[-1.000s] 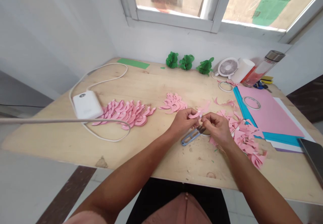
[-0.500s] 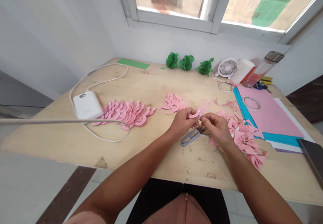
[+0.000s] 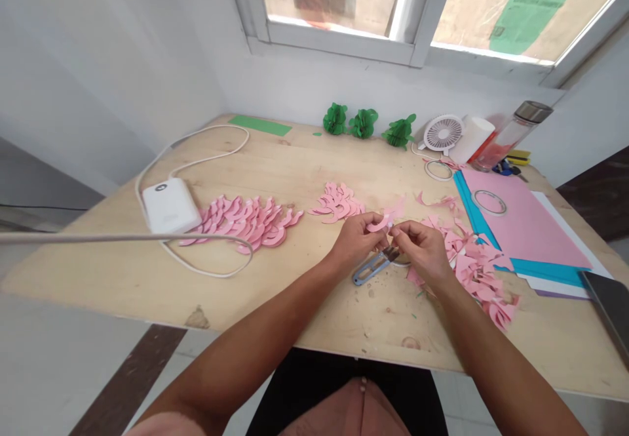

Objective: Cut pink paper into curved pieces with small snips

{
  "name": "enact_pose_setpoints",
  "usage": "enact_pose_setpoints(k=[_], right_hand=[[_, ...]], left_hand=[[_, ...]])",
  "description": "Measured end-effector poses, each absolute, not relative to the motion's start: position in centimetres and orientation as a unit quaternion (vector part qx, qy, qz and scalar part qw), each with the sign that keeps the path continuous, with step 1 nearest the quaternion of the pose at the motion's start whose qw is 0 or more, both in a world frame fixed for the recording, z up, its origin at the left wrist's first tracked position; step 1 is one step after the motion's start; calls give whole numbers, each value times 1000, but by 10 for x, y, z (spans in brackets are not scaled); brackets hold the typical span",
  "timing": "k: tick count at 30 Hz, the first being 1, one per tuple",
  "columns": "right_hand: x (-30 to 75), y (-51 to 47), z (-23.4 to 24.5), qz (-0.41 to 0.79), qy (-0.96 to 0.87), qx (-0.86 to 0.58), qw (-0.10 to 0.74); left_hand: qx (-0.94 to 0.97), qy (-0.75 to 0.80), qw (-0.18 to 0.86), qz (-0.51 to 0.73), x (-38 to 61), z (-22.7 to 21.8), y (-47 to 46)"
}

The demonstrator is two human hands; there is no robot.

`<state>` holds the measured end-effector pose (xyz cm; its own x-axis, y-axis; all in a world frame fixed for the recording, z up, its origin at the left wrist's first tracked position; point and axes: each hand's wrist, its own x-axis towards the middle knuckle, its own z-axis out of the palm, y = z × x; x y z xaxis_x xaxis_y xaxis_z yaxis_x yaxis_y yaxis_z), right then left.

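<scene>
Pink paper curl [image 3: 381,224] is held up between both hands over a plywood table [image 3: 295,174], a little right of its middle. The left hand [image 3: 356,239] pinches one end between thumb and forefinger, with its other fingers curled in. The right hand [image 3: 422,249] comes in from the other side, its fingertips [image 3: 396,229] pressed together at the paper, though exactly which fingers grip it is hard to tell. Blue-handled thread snips [image 3: 373,267] lie on the wood just below the hands. Cut pink scraps [image 3: 474,265] heap up beside the right hand, a small cluster of pink crescents [image 3: 337,203] lies just beyond the left, and a longer spread of crescents [image 3: 240,223] reaches toward a white power bank [image 3: 170,205] with its pale cable [image 3: 211,275]. Near the wall stand three green paper pompoms [image 3: 363,123], a small white fan [image 3: 443,133] and a glass bottle [image 3: 511,136], while a pink sheet [image 3: 521,226] lies over teal card [image 3: 545,271].
</scene>
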<state>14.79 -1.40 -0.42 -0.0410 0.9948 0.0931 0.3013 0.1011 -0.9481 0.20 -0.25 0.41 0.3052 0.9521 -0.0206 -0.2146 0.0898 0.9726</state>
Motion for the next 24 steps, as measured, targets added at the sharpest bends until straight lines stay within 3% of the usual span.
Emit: enact_pose_setpoints(k=[24], right_hand=[[147,-14,-3,391,-611,-545,421]], left_hand=[[496,375,640,451,3,1,-2]])
